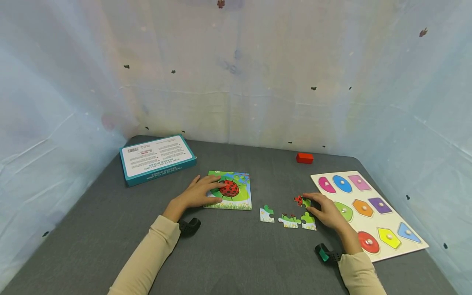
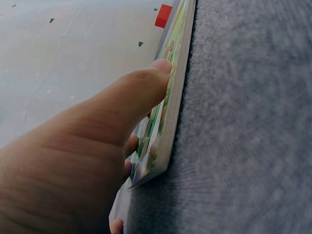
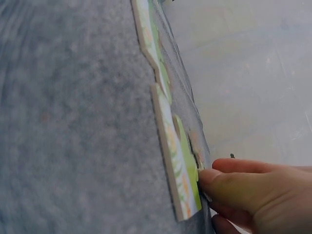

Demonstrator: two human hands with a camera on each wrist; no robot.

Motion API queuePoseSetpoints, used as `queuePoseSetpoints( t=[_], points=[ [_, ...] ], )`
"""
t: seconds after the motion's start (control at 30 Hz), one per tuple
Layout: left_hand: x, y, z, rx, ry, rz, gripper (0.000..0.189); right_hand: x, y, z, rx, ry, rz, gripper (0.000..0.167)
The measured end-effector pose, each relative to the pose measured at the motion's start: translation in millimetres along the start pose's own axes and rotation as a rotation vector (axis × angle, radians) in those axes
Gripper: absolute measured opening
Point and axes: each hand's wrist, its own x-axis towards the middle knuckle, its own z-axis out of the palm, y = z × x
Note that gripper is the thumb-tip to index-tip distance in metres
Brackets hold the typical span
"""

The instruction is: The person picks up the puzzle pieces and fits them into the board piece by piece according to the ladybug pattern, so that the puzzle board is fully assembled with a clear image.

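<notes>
Left hand (image 1: 200, 191): fingers extended, rests flat on a square ladybird picture (image 1: 241, 194) lying on the grey desk (image 1: 236, 250). Right hand (image 1: 326, 209): pinches a red-and-green puzzle piece (image 1: 299, 200) just beyond three other pieces (image 1: 290, 221), beside a board of knobbed shapes (image 1: 368, 223). Toward the far edge: one teal box (image 1: 158, 157), one red block (image 1: 304, 158).

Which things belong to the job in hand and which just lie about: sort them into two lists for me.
Job, by the look of it:
ladybug picture board, left grip resting on it
ladybug piece, pinched by the right grip
three grassy puzzle pieces

Lying about, seemingly:
teal box
red block
board of knobbed shapes
</notes>
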Motion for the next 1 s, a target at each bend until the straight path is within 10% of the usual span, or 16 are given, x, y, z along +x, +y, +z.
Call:
queuePoseSetpoints(
  t=[1.0],
  points=[
    [-0.1,3.0,-0.3,0.018,-0.008,-0.019,0.062,98.2,-92,65,0.178,-0.090,-0.182,0.042]
  ],
)
